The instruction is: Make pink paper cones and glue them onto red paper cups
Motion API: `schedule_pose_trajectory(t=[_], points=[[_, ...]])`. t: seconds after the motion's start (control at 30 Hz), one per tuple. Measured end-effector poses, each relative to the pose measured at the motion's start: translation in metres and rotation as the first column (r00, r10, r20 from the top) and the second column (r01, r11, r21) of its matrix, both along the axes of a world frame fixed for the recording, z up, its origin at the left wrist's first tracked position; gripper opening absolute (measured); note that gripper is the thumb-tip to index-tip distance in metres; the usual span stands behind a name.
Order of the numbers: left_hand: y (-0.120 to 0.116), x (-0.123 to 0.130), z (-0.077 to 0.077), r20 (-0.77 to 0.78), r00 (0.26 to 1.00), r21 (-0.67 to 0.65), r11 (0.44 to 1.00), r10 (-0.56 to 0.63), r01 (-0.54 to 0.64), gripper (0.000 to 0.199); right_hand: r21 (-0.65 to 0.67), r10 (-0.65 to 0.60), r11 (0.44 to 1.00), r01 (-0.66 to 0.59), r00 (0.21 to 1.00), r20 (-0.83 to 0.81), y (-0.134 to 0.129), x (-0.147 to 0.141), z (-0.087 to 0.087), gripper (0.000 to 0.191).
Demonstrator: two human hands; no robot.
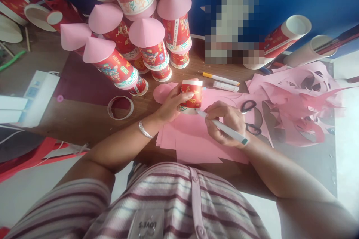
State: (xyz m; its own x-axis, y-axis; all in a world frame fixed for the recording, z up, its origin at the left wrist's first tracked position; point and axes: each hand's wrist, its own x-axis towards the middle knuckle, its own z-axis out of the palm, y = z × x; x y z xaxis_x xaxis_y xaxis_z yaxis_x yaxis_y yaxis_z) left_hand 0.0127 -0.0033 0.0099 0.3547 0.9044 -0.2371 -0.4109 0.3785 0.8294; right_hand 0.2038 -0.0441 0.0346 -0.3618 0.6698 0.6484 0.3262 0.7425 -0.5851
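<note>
My left hand is wrapped round a small red paper cup with gold patterns. Green pen strokes show on the cup's white band. In my right hand is a white marker with a green end, its tip at or very near that band. Under both hands lie sheets of pink paper. Black-handled scissors rest on the pink paper beside my right hand. A pink paper disc or cone sits just behind my left hand.
Several red cups with pink cone tops stand stacked at the back left. Pink paper scraps pile up on the right. A yellow-and-white marker, a white glue-like tube and a cut paper ring lie on the brown table.
</note>
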Motion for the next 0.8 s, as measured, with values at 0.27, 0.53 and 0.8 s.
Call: schedule_pose_trajectory(t=[0.27, 0.53, 0.8], points=[[-0.0001, -0.0002, 0.003, -0.009, 1.0, 0.004, 1.0, 0.002, -0.001, 0.042, 0.015, -0.029, 0.999, 0.029, 1.0, -0.002, 0.0008, -0.0002, -0.0021, 0.021], [0.0012, -0.0011, -0.0004, -0.031, 0.999, 0.045, 0.999, -0.019, 0.021, 0.045, 0.035, -0.048, 0.998, 0.047, 0.998, 0.033, -0.0006, 0.0009, 0.0001, 0.021], [0.0016, -0.001, -0.0025, -0.025, 1.0, 0.046, 0.999, -0.019, 0.02, 0.046, 0.027, -0.045, 0.999, 0.044, 0.998, 0.039, -0.0013, 0.0007, 0.0001, 0.021]])
